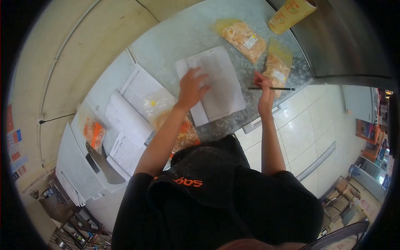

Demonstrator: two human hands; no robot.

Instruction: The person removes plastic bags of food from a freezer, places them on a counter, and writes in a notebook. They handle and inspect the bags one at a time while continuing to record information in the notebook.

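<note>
An open notebook (223,79) with writing on its pages lies on the metal worktop in front of me. My left hand (193,88) rests over its left page, fingers spread and holding nothing. A thin dark pen (283,88) is pinched in my right hand (265,93), just off the notebook's right side. Close by that hand lies a clear bag of pale food pieces (276,68) with a white label. A second labelled bag (243,39) sits farther back. Beneath my left forearm is another plastic bag (186,135) with orange print, partly hidden by the arm.
A yellow printed paper tub (289,16) stands at the back right, against a steel cabinet (354,41). Loose papers (127,114) and an orange-printed bag (94,132) lie to the left. The worktop's front edge (237,127) runs close to my body, above a tiled floor (300,133).
</note>
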